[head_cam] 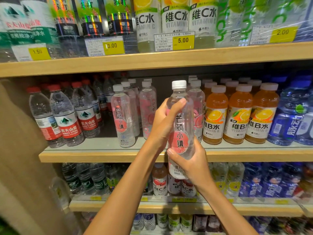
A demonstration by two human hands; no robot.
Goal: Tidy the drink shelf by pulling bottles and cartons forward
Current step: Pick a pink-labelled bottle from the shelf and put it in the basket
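A clear bottle with a white cap and a pink round label [180,119] is held upright in front of the middle shelf [101,156]. My left hand [165,121] wraps its upper body from the left, thumb across the front. My right hand [189,160] grips its lower part from the right. The bottle's base hangs below the shelf edge. Matching pink-label bottles [122,116] stand on the shelf to the left and behind, with a gap at the shelf front behind the held bottle.
Red-label water bottles [67,116] stand at the left, orange vitamin drinks [238,114] and blue bottles [291,116] at the right. The upper shelf [152,60] carries price tags and tall bottles. Lower shelves hold more drinks. A beige side panel [20,150] bounds the left.
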